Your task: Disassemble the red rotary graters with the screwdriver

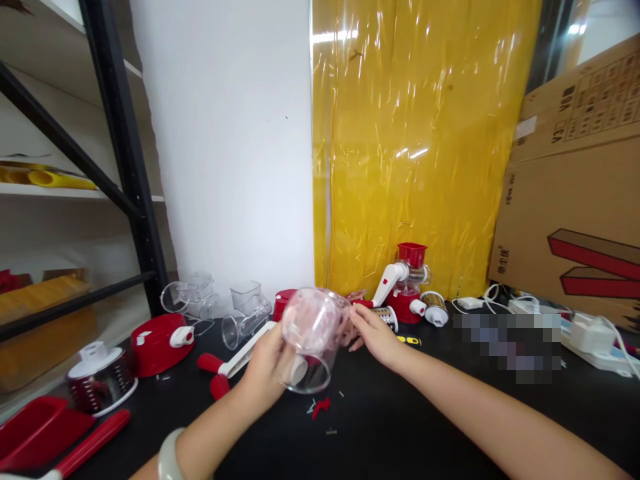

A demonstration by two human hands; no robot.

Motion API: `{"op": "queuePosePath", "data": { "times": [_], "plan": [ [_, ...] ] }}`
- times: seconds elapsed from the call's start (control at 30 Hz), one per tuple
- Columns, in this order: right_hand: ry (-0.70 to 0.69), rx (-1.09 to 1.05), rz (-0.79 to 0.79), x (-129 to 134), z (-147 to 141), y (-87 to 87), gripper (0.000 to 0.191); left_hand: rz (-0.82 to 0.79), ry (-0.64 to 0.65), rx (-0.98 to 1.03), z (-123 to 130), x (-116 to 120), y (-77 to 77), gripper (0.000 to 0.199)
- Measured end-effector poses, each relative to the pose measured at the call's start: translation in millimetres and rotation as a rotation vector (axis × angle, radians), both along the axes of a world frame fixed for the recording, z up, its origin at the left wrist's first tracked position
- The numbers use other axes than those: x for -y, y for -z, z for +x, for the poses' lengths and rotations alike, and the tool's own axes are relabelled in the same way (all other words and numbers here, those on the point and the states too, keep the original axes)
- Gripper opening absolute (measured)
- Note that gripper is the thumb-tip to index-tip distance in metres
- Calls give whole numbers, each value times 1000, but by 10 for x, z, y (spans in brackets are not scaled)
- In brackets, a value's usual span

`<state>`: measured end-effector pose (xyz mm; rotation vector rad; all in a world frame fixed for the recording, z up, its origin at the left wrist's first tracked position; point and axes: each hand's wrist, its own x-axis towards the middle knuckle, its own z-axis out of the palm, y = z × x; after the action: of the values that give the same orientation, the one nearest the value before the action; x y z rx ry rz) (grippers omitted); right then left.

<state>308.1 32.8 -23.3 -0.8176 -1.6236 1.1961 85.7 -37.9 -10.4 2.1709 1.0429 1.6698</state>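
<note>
A clear plastic housing with round openings is held up above the black table, near the middle of the view. My left hand is closed around its left side, partly seen through the clear wall. On the other side, my right hand has its fingers against the housing's right end. Behind the hands lie a red base and a metal grater drum. A white crank with red handle rests left of my left hand. Small red scraps lie below the housing.
More clear housings, a red base, a drum and a red hopper stand left. An assembled red grater stands at the back right, near another drum. A power strip and large carton are right.
</note>
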Motion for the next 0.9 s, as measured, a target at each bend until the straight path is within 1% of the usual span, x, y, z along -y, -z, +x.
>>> {"op": "queuePosePath", "data": {
  "times": [0.07,0.13,0.17,0.23,0.3,0.4,0.53,0.6,0.7,0.8,0.9],
  "plan": [
    [48,39,119,-83,53,4,41,9,-60,118,-87,-54,-76,51],
    [115,116,225,-166,77,34,40,27,-155,317,-174,-116,-150,59],
    [128,165,263,-203,73,60,45,52,-195,399,-214,-150,-177,63],
    [110,261,302,-263,26,124,64,80,-234,487,-286,-219,-202,68],
    [58,321,320,-298,-69,176,80,84,-225,547,-341,-279,-195,70],
    [6,357,327,-305,-270,177,96,68,-218,574,-388,-327,-168,69],
    [10,404,318,-278,-531,83,111,107,-235,563,-397,-313,-189,67],
    [37,421,324,-281,-620,55,111,130,-250,548,-396,-295,-220,65],
    [90,432,317,-322,-687,69,107,140,-274,516,-413,-287,-253,61],
    [123,400,293,-388,-680,96,104,127,-270,521,-461,-323,-240,58],
    [173,325,271,-449,-618,33,99,141,-270,536,-533,-379,-201,58]
  ]
}}
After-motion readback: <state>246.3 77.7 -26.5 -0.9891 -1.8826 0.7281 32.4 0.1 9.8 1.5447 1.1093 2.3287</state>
